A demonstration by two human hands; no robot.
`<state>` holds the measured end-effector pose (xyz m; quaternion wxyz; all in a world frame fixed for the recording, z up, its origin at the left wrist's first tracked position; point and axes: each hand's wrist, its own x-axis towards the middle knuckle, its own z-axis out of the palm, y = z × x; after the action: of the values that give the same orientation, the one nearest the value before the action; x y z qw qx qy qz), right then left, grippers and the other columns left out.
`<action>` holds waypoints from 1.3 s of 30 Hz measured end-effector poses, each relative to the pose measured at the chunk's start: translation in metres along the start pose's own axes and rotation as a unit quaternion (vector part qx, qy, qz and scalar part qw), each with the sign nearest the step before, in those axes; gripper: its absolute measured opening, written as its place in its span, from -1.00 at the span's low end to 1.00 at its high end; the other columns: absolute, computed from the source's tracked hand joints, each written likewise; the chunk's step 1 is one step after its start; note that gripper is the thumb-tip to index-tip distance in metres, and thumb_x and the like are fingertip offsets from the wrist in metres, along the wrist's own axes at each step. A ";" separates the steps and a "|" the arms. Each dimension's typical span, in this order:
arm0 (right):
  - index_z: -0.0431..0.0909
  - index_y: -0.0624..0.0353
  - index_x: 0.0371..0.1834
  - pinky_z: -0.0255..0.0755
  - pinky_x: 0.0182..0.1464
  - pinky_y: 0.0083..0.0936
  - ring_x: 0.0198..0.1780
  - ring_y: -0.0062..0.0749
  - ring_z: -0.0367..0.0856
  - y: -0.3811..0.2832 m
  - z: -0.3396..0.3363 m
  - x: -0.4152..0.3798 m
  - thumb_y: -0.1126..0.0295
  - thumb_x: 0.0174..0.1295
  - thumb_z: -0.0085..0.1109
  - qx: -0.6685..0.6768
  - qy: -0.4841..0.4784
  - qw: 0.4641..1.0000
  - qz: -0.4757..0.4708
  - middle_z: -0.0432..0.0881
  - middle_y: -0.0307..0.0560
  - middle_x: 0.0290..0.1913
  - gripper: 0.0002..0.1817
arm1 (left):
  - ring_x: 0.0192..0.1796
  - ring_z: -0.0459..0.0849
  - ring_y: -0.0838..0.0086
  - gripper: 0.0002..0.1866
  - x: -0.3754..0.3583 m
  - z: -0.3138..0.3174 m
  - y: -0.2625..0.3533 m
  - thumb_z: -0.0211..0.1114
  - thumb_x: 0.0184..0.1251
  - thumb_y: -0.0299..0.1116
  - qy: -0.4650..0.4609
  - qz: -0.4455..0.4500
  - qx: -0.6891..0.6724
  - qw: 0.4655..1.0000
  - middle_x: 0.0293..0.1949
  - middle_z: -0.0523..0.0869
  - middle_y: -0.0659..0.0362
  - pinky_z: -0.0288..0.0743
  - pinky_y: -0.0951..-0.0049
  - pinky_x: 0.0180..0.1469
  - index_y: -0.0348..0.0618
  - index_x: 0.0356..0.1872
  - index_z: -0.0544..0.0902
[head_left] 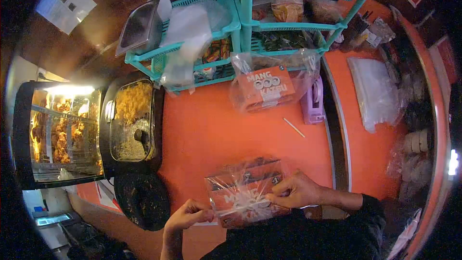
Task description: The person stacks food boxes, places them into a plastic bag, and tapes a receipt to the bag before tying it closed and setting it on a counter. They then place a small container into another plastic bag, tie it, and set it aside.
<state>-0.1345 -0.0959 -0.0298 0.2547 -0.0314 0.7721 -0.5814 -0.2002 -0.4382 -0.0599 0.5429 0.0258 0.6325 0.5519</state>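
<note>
Close to my body, an orange and black food box [231, 197] with white lettering lies inside a clear plastic bag [255, 190]. Creases in the plastic spread out from the middle of the box top. At the bag's right side, my right hand [301, 189] is closed, its fingers pinching the plastic. My left hand [189, 215] is curled at the left edge, thumb and finger pinched on the bag's plastic. Farther back on the orange counter [202, 130] sits a second bagged box [264, 86] of the same print.
Right of the second box stands a purple tape dispenser [314, 101], with a thin pale stick [294, 127] near it. Teal shelves [245, 14] hold packets and bags at the back. At left are a lidded fryer tray [132, 120] and a lit food display [62, 135]. Plastic bags [370, 86] lie at right.
</note>
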 end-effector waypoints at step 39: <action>0.52 0.36 0.08 0.36 0.17 -0.43 0.13 -0.27 0.49 -0.008 0.089 -0.038 0.55 0.32 0.02 0.182 0.167 0.943 -0.224 0.54 0.05 0.04 -0.71 | 0.08 0.50 0.50 -0.67 -0.031 0.160 0.045 0.02 0.29 -0.41 0.189 0.264 -0.019 0.946 -0.01 0.52 0.19 0.33 0.49 0.13 -0.41 -0.04 0.58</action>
<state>-0.0652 -0.1639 -0.0260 -0.0130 -0.0591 0.6573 -0.7512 -0.0984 -0.3332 0.0251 0.2485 0.0765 0.6839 0.6816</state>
